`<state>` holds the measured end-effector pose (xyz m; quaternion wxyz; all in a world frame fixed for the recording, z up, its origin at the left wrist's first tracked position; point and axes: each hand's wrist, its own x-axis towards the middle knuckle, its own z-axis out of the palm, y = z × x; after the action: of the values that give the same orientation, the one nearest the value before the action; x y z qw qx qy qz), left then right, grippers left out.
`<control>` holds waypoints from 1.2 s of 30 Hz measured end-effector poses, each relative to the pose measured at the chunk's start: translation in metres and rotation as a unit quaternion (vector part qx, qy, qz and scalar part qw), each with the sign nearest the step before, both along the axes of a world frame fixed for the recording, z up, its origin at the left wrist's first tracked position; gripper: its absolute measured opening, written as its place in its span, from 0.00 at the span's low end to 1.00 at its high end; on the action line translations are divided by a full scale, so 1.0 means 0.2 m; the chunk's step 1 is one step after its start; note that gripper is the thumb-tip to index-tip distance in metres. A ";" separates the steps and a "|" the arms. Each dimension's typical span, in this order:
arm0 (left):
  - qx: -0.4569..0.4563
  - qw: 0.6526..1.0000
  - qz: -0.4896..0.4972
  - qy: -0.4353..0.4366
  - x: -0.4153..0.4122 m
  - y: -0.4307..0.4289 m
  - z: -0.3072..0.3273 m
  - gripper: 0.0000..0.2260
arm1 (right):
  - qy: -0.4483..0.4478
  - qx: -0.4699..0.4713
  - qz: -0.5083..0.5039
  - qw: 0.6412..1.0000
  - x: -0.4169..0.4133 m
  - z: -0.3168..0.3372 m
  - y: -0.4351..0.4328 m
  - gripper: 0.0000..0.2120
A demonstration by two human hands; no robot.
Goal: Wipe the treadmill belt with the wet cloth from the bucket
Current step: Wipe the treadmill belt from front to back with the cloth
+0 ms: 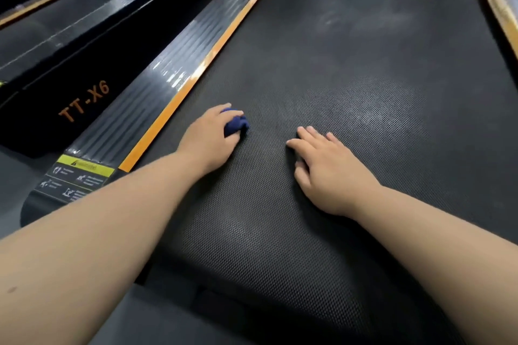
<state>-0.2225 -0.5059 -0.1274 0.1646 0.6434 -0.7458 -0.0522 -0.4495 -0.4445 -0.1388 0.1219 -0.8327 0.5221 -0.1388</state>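
Black textured treadmill belt [350,92] fills the head view, running toward 12 o'clock. Left hand [210,140] presses a bunched blue cloth [235,124] onto the belt, fingers curled around it, close to the orange strip [196,75] bordering the ribbed side rail [134,98] at 10 o'clock. Right hand [328,168] lies flat on the belt, fingers loosely spread, holding nothing, apart from the cloth. Open belt extends ahead; dusty smears [364,19] show toward 1 o'clock.
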 end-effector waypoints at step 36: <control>-0.008 0.976 -0.209 0.056 -0.06 0.36 -0.02 0.17 | -0.017 -0.028 -0.104 0.994 -0.16 0.05 0.09 0.16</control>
<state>-0.2351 -0.4345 -0.1310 0.1971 0.4677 -0.8539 -0.1152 -0.4805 -0.4257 -0.1294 0.0922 -0.7745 0.5997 -0.1791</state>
